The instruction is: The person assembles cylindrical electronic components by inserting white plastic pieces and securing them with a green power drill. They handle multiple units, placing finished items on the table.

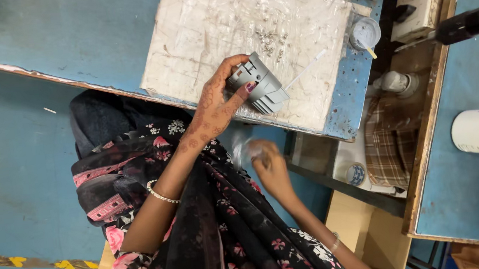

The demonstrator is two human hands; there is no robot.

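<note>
Fingers (232,71) of left hand (213,105) wrapped round grey ribbed housing (261,82), thumb clamping its side, part held just above plastic-covered board (241,29) on surface (66,34). Right hand (266,164) blurred below edge; grip cannot tell. Keep housing steady, near small screws (270,39).

Even, fairly bright indoor light fills the scene, with no strong single source visible. Shadows are soft; the darkest area lies under the desk (67,46) edge, around 9 o'clock of the centre. The white plastic-covered board (229,30) at 12 o'clock shows mild sheen and looks slightly washed out. The right hand (268,164), near the centre, is smeared by motion blur, while the left hand (216,104) is sharp. Straight desk edges tilt and bow slightly toward the frame's borders.
</note>
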